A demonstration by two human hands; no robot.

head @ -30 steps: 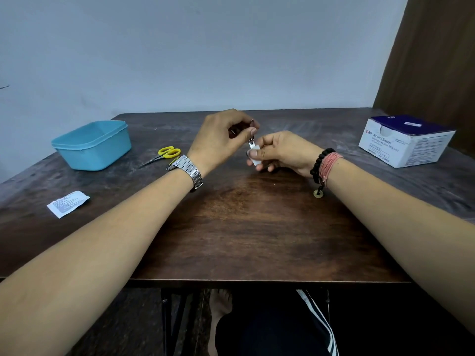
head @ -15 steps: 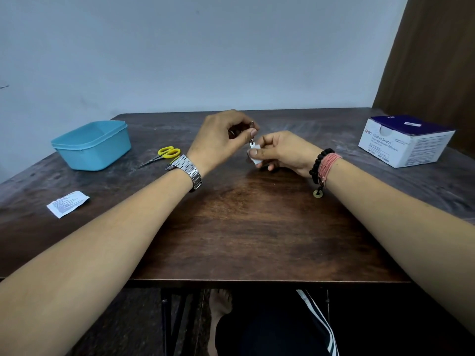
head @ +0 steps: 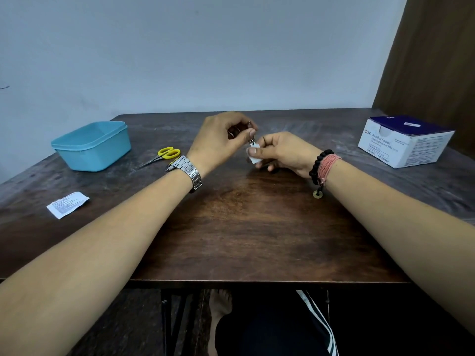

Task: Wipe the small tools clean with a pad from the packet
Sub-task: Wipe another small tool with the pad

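Small tool under wipe, table centre.
Left hand (head: 218, 140) pinches metal tool (head: 251, 140), long axis pointing six o'clock; right hand (head: 282, 152) fingers pinch white pad (head: 253, 158) around its tip.

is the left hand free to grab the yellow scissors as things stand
Probably not right away. The left hand is pinching a small metal tool. The scissors lie in the open beside that wrist with nothing covering them, so they look easy to reach once the tool is put down.

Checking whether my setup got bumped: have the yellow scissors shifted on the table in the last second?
No. The yellow scissors lie in the same spot as before, just right of the blue tub, with the same gap between them.
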